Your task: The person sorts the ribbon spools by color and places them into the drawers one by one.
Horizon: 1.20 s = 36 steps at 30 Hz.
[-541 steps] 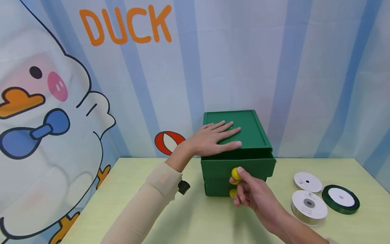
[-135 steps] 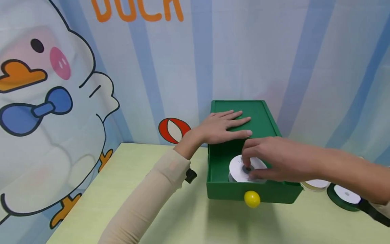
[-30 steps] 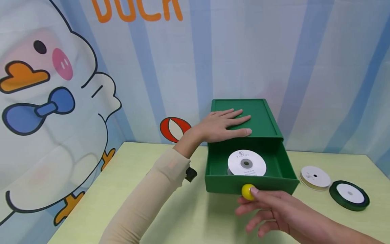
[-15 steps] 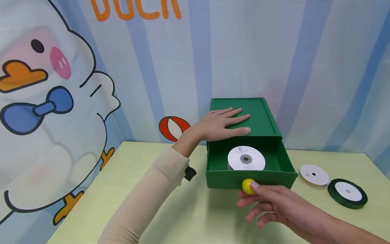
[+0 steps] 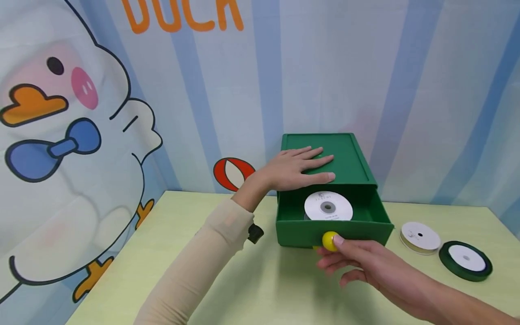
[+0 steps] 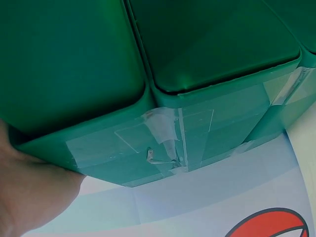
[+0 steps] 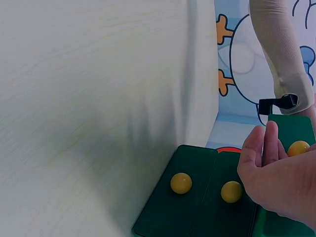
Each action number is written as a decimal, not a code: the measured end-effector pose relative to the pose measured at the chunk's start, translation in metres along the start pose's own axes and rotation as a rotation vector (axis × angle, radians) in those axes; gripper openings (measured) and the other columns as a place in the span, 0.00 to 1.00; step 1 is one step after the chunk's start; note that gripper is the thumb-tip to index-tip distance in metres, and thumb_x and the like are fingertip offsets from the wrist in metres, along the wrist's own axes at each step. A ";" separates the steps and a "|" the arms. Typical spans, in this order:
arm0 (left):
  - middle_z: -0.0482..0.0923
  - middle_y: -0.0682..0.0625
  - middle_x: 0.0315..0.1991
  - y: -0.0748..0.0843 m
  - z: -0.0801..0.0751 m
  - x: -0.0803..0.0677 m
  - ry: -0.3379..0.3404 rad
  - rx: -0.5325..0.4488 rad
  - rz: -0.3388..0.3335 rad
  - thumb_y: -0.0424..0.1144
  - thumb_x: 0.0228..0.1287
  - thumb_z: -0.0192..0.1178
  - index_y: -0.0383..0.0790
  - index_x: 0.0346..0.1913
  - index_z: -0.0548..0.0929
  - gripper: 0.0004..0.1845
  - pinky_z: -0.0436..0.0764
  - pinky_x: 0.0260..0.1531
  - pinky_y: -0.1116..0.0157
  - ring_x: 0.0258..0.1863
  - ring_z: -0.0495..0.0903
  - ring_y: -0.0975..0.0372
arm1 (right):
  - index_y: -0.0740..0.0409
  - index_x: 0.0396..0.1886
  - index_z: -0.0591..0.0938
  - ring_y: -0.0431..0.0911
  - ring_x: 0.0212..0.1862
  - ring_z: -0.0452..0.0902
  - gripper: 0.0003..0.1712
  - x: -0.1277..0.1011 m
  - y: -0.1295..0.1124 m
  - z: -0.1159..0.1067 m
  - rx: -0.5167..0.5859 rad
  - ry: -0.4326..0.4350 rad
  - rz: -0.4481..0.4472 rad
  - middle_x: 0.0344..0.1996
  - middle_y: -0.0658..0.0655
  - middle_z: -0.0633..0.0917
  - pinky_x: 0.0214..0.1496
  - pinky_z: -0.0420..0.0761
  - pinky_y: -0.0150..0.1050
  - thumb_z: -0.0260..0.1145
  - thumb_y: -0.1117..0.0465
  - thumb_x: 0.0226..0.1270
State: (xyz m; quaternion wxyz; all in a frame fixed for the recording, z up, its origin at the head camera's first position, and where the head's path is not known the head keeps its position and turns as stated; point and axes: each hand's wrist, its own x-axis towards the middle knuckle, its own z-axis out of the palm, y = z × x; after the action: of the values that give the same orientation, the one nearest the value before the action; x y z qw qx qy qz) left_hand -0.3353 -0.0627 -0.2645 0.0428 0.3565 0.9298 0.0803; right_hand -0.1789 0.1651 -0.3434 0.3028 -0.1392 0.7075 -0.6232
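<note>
A green drawer box (image 5: 349,155) stands on the table, its top drawer (image 5: 296,234) partly pulled out. Inside that drawer lies a white-faced ribbon spool (image 5: 339,208), its near edge hidden behind the drawer front. My left hand (image 5: 286,171) rests flat on the box top with fingers spread. With thumb and fingertips, my right hand (image 5: 378,266) pinches the drawer's yellow knob (image 5: 329,241); its other fingers are loosely bent below. In the right wrist view, two lower drawers show their own yellow knobs (image 7: 181,183). The left wrist view has the box's taped side (image 6: 163,138) close up.
Right of the box, a white-faced ribbon spool (image 5: 420,237) and a dark green ribbon roll (image 5: 465,261) lie on the pale table (image 5: 211,280). Behind the box hangs a blue-striped backdrop (image 5: 325,67) with a duck print.
Over the last second the drawer has slid inward, with my right hand on its knob. Since the oldest frame, one spool has gone from the table into the drawer. My left hand stays put.
</note>
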 end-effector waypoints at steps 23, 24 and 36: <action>0.41 0.60 0.88 -0.002 -0.002 0.003 -0.002 0.000 0.001 0.71 0.79 0.43 0.67 0.86 0.51 0.39 0.44 0.84 0.48 0.87 0.37 0.60 | 0.68 0.70 0.77 0.44 0.61 0.82 0.35 0.019 -0.006 -0.006 -0.059 0.108 -0.068 0.56 0.54 0.89 0.58 0.83 0.41 0.49 0.41 0.88; 0.41 0.60 0.88 -0.002 -0.001 0.004 -0.002 0.000 0.003 0.70 0.79 0.43 0.67 0.86 0.51 0.39 0.44 0.84 0.48 0.87 0.37 0.60 | 0.68 0.70 0.77 0.44 0.61 0.81 0.36 0.019 -0.006 -0.006 -0.058 0.113 -0.062 0.55 0.54 0.89 0.58 0.83 0.41 0.49 0.41 0.88; 0.39 0.60 0.88 -0.001 -0.001 0.001 -0.022 -0.006 -0.002 0.70 0.79 0.43 0.68 0.86 0.50 0.39 0.44 0.83 0.46 0.87 0.36 0.60 | 0.67 0.67 0.79 0.45 0.59 0.84 0.34 0.025 -0.012 -0.005 -0.062 0.156 -0.055 0.53 0.54 0.90 0.55 0.84 0.39 0.52 0.41 0.87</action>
State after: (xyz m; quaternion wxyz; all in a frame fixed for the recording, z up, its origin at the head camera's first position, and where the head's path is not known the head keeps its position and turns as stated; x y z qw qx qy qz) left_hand -0.3373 -0.0633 -0.2633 0.0545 0.3565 0.9293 0.0793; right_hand -0.2033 0.1527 -0.3384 0.2252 -0.1190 0.7438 -0.6180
